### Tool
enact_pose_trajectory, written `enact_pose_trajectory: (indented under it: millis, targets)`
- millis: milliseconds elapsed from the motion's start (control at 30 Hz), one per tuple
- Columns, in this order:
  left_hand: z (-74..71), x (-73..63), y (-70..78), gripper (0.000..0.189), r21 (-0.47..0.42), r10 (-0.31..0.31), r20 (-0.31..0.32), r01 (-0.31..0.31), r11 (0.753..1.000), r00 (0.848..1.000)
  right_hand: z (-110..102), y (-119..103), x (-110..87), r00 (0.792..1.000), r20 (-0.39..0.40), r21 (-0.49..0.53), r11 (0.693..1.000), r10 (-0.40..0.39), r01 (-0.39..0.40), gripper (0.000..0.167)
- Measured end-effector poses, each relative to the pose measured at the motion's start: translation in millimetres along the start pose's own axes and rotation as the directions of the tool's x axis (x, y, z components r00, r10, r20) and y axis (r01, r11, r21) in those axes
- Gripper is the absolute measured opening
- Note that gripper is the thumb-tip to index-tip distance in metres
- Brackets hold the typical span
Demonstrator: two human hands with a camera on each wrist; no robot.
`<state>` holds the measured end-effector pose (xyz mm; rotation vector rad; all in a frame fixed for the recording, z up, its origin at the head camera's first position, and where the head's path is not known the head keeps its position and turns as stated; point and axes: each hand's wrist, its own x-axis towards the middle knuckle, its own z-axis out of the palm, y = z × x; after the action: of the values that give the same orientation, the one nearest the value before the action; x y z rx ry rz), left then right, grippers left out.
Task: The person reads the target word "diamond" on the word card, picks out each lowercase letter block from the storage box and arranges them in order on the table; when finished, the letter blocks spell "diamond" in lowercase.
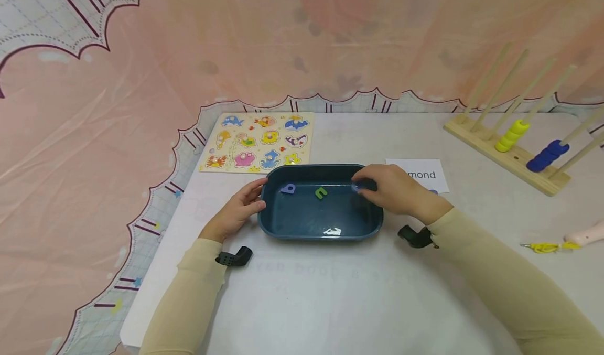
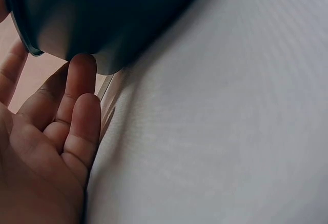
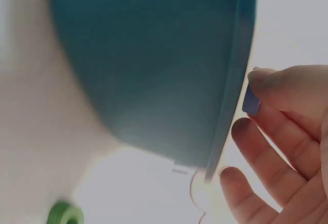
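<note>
A dark teal tray (image 1: 321, 230) sits on the white table. Inside it lie a purple letter (image 1: 288, 189) and a green n-shaped letter (image 1: 321, 193). My right hand (image 1: 396, 190) is over the tray's right end, pinching a small purple-blue piece (image 3: 250, 102) between thumb and fingertip; its shape is mostly hidden. At the tray's left end my left hand (image 1: 238, 208) rests against the rim and outer wall, its fingertips touching the teal side (image 2: 102, 19) in the left wrist view. Behind the right hand lies a white card (image 1: 424, 175), partly covered, with "mond" readable.
A wooden peg puzzle board (image 1: 257, 142) of sea animals lies behind the tray. At the far right stands a wooden rod stand (image 1: 500, 153) with yellow and blue beads. A yellow corded item (image 1: 549, 247) lies near the right edge. A patterned curtain (image 1: 283, 45) hangs behind.
</note>
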<state>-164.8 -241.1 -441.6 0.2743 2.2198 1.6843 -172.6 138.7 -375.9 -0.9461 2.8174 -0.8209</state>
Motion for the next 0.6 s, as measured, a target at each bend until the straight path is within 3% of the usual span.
enact_pose_trajectory:
  millis: [333,600]
  targets:
    - [-0.4,0.1,-0.3,0.061,0.0,-0.008,0.001,0.008,1.0,1.0,-20.4,28.3,-21.2,0.996,-0.053,-0.038,0.996,0.076,-0.078,0.026]
    - [0.1,0.2,-1.3,0.062,0.003,-0.006,0.005,0.006,1.0,1.0,-34.4,52.0,-41.7,0.976,-0.01,-0.066,0.974,0.218,-0.218,0.03]
